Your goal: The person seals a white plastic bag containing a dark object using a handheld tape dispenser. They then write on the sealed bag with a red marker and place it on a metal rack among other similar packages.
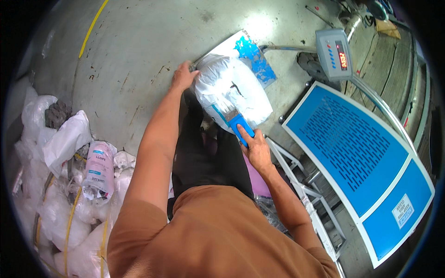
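A bulging white plastic bag (250, 92) stands before me, over a flat platform (265, 69) with flaking blue paint. My left hand (184, 76) is closed at the bag's upper left edge, its thumb and fingers gripping the plastic there. In my right hand (257, 150) is a scraper with a blue handle (242, 129), the fingers wrapped round it. The scraper's flat metal blade points up and left and lies against the near side of the bag. A small dark slit or mark shows on the bag's face.
On the right, a weighing display (334, 55) with red digits sits on a metal post, near a large blue slotted panel (347, 143). A white metal frame (296, 171) stands by my right arm. Clear plastic bundles (69, 222) and a pink-white packed bag (99, 169) lie left.
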A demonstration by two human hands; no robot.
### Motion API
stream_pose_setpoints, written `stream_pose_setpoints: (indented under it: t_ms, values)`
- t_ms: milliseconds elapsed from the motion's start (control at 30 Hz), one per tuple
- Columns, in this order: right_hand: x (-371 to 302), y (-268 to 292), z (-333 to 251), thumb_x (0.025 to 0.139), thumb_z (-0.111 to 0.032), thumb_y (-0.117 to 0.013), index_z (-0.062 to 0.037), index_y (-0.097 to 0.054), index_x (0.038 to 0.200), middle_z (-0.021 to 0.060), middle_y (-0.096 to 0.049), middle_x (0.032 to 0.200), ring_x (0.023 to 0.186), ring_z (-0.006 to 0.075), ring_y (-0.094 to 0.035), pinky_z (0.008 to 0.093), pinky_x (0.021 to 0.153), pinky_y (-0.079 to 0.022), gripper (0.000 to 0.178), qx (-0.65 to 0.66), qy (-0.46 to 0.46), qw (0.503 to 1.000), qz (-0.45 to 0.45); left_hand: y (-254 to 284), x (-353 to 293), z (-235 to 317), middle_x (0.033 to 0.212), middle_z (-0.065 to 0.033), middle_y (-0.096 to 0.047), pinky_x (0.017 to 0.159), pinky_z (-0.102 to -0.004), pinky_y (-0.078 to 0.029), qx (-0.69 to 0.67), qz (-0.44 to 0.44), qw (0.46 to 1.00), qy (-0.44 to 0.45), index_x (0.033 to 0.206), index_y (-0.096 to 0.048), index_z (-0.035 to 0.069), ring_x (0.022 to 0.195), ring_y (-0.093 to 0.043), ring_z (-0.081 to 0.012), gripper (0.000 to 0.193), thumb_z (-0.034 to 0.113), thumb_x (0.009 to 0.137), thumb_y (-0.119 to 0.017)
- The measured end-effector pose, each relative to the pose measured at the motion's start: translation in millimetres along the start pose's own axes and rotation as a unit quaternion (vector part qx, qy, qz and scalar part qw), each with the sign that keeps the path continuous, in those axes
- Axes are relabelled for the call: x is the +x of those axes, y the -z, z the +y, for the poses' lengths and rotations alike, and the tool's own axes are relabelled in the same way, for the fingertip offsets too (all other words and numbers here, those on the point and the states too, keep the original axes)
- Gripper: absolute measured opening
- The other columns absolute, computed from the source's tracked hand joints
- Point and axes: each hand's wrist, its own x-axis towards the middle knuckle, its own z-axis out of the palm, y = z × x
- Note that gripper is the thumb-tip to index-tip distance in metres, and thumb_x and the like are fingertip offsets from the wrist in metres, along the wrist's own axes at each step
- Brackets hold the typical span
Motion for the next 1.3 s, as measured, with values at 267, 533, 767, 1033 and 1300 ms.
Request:
stream_pose_setpoints:
  t_ms: [267,533,767,1033,1300]
  values:
    - [-65,-14,56,0.078,-0.006,-0.079,-0.0307,-0.053,0.148,0.0185,-0.054,0.104,0.097,0.0386,-0.059,0.0472,0.083,-0.051,0.079,0.031,-0.011,0.999,-0.012,12,-113,76,0.152,-0.02,-0.047,0.112,-0.0478,-0.039,0.017,0.16,0.971,-0.176,0.148,-0.044,0.004,0.137,-0.047,-0.0403,0.062,0.021,0.094,-0.068]
    - [-168,-36,159,0.08,-0.004,-0.072,-0.027,-0.056,0.145,0.0179,-0.053,0.098,0.092,0.0383,-0.059,0.0485,0.08,-0.05,0.071,0.003,-0.042,0.999,0.012,-55,-242,127,0.102,-0.0169,-0.073,0.086,-0.0419,-0.054,-0.122,-0.18,0.964,-0.157,0.112,-0.071,0.001,0.094,-0.07,-0.0329,0.025,0.018,0.094,-0.068]
    - [-120,-96,197,0.084,-0.007,-0.066,-0.0219,-0.06,0.14,0.0185,-0.055,0.1,0.092,0.0387,-0.061,0.0486,0.079,-0.052,0.058,-0.015,-0.053,0.997,0.049,-157,-259,130,0.113,-0.0133,-0.074,0.086,-0.034,-0.055,-0.198,-0.326,0.923,-0.056,0.13,-0.066,-0.001,0.094,-0.071,-0.0212,0.04,0.019,0.096,-0.069]
    - [-16,-151,197,0.093,-0.016,-0.057,-0.0176,-0.069,0.125,0.0204,-0.061,0.109,0.095,0.038,-0.067,0.0498,0.08,-0.057,0.034,-0.074,-0.129,0.987,-0.053,-165,-238,167,0.148,-0.0241,-0.054,0.107,-0.0378,-0.046,-0.15,-0.42,0.893,0.054,0.152,-0.043,-0.004,0.135,-0.055,-0.0299,0.063,0.018,0.098,-0.067]
    - [-156,-181,334,0.093,-0.02,-0.061,-0.025,-0.061,0.139,0.0242,-0.059,0.121,0.108,0.0429,-0.066,0.0525,0.093,-0.054,0.046,0.089,-0.392,0.913,-0.07,-238,-225,188,0.161,-0.0277,-0.036,0.121,-0.0389,-0.03,-0.003,-0.383,0.924,-0.003,0.158,-0.029,-0.006,0.149,-0.037,-0.0337,0.087,0.03,0.093,-0.074]
